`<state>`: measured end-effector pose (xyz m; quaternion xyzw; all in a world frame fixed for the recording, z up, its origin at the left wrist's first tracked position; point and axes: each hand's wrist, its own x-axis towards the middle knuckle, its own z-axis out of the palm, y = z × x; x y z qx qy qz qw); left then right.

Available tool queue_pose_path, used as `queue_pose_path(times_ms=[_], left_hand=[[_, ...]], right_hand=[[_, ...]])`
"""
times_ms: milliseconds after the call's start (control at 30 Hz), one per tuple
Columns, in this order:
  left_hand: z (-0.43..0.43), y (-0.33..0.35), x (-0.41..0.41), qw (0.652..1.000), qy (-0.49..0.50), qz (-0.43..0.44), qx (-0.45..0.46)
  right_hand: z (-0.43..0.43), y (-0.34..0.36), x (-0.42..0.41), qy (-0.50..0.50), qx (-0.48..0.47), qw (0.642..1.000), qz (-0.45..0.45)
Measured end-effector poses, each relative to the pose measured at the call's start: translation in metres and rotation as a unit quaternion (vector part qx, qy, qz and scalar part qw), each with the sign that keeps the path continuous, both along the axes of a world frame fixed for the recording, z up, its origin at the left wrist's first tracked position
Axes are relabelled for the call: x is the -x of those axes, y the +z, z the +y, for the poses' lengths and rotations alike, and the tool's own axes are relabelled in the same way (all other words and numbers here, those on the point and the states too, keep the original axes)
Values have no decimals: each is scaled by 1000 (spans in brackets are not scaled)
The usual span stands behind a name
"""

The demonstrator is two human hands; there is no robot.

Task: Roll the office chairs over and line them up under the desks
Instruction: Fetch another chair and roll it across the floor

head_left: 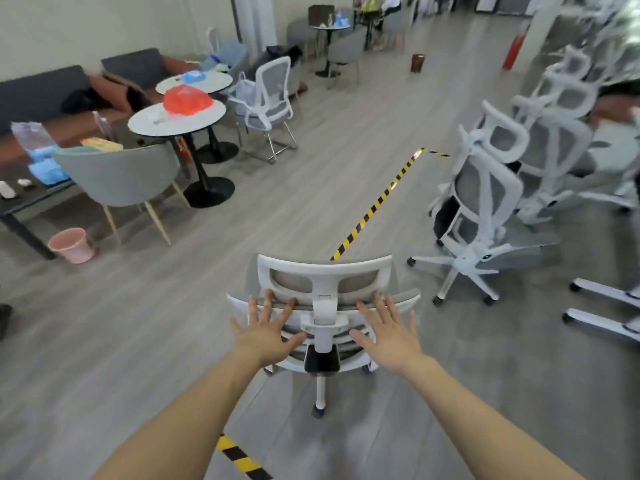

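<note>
A white-framed office chair point(323, 282) with grey mesh stands right in front of me, its back toward me. My left hand point(266, 329) is spread flat with fingers apart, its fingertips at the top edge of the backrest, left of the centre spine. My right hand point(388, 330) is spread the same way on the right side. Neither hand is wrapped around anything. A row of several matching chairs point(491, 192) stands at the right, receding into the distance. The desks there are blurred and mostly out of view.
Yellow-and-black floor tape point(377, 202) runs from the chair toward the row. At left are round tables point(176, 119), a grey tub chair point(121, 174), a pink bin point(69, 244), a dark bench table point(20, 202) and a white sled chair point(270, 95).
</note>
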<state>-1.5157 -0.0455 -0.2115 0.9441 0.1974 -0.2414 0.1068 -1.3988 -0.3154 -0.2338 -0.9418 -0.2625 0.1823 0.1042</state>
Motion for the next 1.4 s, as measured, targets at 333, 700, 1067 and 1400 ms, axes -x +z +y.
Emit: queue_pose_path(times_ms=[333, 700, 1067, 1400], left_hand=[[25, -8, -234, 984, -176, -23, -6], [51, 5, -468, 924, -382, 2, -10], [78, -5, -515, 897, -441, -34, -6], [47, 46, -469, 870, -458, -174, 49]], right_hand=[[2, -2, -134, -176, 1, 984, -2], [54, 7, -238, -381, 11, 924, 26], [97, 10, -256, -443, 29, 896, 32], [93, 55, -211, -493, 25, 869, -33]])
